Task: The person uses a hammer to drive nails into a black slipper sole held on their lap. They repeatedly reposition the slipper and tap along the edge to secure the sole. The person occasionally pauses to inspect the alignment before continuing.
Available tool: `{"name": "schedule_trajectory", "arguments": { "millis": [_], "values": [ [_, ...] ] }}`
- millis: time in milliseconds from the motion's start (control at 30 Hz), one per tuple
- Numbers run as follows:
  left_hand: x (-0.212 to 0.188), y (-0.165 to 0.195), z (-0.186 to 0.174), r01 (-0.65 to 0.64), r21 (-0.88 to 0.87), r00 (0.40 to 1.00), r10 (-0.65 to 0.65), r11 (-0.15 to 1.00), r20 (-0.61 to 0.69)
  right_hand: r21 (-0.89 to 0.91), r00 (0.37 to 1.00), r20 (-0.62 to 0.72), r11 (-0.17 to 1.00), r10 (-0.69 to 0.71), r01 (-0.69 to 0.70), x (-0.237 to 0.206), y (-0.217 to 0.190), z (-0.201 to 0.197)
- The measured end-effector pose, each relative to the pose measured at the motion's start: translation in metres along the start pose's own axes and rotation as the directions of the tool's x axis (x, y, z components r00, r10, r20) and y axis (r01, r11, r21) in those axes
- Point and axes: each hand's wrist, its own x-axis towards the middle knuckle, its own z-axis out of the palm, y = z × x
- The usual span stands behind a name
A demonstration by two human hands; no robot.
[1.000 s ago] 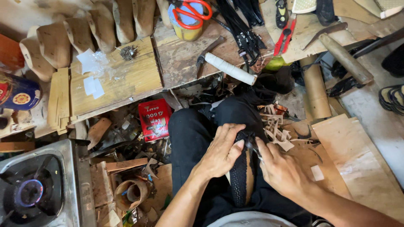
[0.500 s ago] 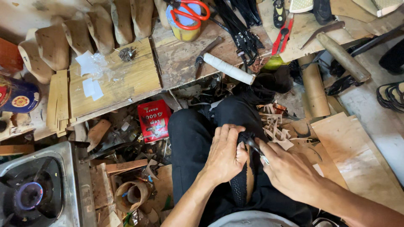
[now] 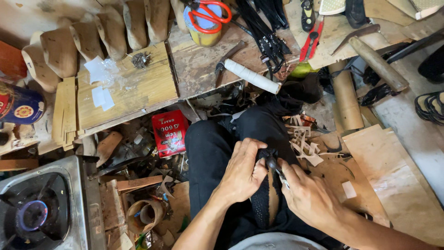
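A black mesh shoe upper on a wooden form (image 3: 267,199) lies on my lap, between my legs in black trousers. My left hand (image 3: 243,169) is closed over its top end, pinching the black material there. My right hand (image 3: 309,196) grips a small metal tool (image 3: 276,169) whose dark tip meets the same top end, right beside my left thumb. Both hands touch the piece at one spot.
A low wooden bench (image 3: 138,88) ahead carries wooden shoe forms (image 3: 111,32), a hammer with a white handle (image 3: 247,74), red-handled scissors in a yellow pot (image 3: 207,18), black straps and red pliers. A red tin (image 3: 169,132) sits below, a lit gas burner (image 3: 32,215) at lower left.
Both hands have closed in tighter around the top end of the black upper. The tool tip has shifted slightly against the material.
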Motion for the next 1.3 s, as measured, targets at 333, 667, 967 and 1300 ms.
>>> {"name": "schedule_trajectory", "arguments": {
  "millis": [333, 667, 967, 1300],
  "values": [
    [-0.007, 0.006, 0.003, -0.047, 0.044, 0.991, 0.052, 0.998, -0.125, 0.233, 0.995, -0.077, 0.97, -0.059, 0.075, -0.002, -0.003, -0.006],
    [-0.009, 0.001, -0.002, -0.029, 0.034, 0.996, 0.032, 0.999, -0.083, 0.24, 0.999, 0.044, 0.97, 0.021, -0.031, 0.003, 0.003, -0.005],
    [-0.011, -0.009, -0.029, -0.169, -0.018, 0.979, 0.17, 0.985, 0.114, -0.027, 0.993, -0.03, 0.993, -0.114, 0.113, 0.014, 0.005, 0.01],
    [-0.015, -0.028, -0.017, -0.076, -0.099, 0.997, 0.077, 0.992, 0.008, -0.006, 0.973, -0.122, 0.98, -0.198, 0.199, 0.026, 0.002, 0.02]
  ]
}}
